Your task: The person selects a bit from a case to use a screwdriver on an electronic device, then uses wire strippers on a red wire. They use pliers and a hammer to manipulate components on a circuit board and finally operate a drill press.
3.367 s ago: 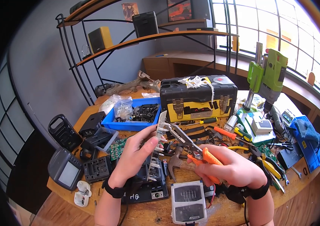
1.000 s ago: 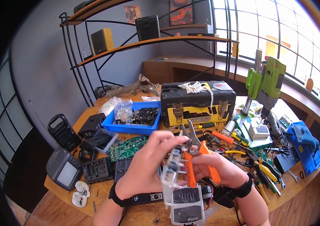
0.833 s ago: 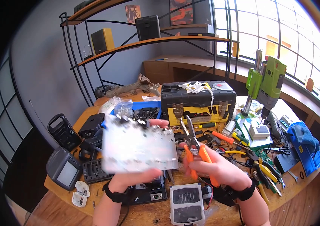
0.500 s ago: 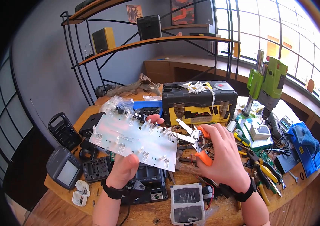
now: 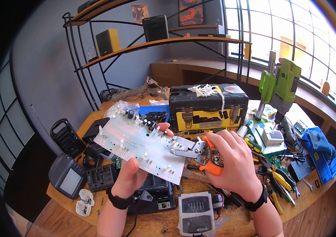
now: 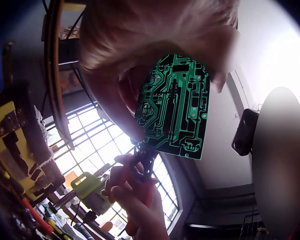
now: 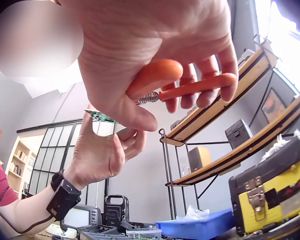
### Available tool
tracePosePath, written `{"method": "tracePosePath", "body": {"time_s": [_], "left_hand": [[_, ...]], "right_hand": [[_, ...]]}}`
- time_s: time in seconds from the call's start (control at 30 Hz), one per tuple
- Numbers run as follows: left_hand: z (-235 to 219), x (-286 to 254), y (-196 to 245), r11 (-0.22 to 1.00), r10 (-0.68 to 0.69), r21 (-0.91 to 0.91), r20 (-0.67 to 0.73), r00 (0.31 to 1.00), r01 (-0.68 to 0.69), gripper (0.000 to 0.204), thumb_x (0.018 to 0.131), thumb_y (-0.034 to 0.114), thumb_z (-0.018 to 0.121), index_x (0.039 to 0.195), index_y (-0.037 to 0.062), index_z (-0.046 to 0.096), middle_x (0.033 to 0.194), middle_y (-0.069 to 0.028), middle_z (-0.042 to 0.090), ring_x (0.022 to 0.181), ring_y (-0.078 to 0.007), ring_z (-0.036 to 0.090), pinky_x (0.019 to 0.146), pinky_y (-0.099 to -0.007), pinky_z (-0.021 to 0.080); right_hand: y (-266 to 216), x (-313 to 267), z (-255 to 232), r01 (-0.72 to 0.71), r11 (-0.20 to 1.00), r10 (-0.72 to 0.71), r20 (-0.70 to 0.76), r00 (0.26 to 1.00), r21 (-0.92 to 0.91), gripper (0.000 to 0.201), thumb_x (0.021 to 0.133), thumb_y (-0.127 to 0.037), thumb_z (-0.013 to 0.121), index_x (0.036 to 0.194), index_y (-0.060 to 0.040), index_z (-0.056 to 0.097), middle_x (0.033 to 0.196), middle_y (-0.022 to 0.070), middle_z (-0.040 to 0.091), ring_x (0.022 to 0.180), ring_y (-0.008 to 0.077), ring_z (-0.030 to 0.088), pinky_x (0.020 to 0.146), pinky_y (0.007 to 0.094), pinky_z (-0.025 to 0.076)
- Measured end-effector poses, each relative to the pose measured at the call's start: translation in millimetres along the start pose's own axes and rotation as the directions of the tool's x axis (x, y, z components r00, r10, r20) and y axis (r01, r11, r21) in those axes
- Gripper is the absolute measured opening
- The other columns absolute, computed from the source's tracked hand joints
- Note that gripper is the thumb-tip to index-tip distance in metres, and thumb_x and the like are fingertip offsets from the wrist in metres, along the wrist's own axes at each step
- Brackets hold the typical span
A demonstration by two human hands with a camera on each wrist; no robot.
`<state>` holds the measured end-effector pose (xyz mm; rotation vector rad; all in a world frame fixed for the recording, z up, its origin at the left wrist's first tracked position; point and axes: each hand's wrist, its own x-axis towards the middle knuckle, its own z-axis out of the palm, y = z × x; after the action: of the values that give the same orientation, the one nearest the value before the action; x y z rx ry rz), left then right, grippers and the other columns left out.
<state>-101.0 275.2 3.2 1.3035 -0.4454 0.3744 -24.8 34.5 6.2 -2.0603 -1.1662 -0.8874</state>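
My left hand grips a circuit board from beneath, thumb at its near edge and fingertips at the far edge. Clear LEDs and dark round parts stand on its pale face; the left wrist view shows green tracks on the board's other side. In my right hand are orange-handled pliers, fingers round the handles, which are spread apart. The metal jaws lie over the board's right end, close to the LEDs there; whether they touch one cannot be told.
Behind the hands stand a black and yellow toolbox and a blue tray. A green drill press is at the right, with scattered hand tools before it. A small case lies at the front, a screen device at the left.
The board has turned from edge-on to face up and moved left of where it was. My right hand has shifted its hold on the pliers, whose jaws now point left over the board.
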Motion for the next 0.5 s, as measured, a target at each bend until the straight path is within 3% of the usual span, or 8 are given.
{"method": "tracePosePath", "body": {"time_s": [0.5], "left_hand": [[-2.6,-0.9,-1.8,0.998,-0.036,-0.048,0.021,0.999,0.037,0.119,0.074,0.065,0.085,0.158,0.0005,0.030,0.149,-0.0195,0.050,0.137,-0.0296,0.052,0.118,-0.0484,0.043]], "right_hand": [[-0.2,0.7,-7.2,0.025,0.999,-0.023,0.046,0.999,-0.026,0.059,0.065,-0.018,0.082,0.121,-0.0080,0.065,0.099,0.0061,0.062,0.091,0.0283,0.062,0.080,0.0408,0.051]]}}
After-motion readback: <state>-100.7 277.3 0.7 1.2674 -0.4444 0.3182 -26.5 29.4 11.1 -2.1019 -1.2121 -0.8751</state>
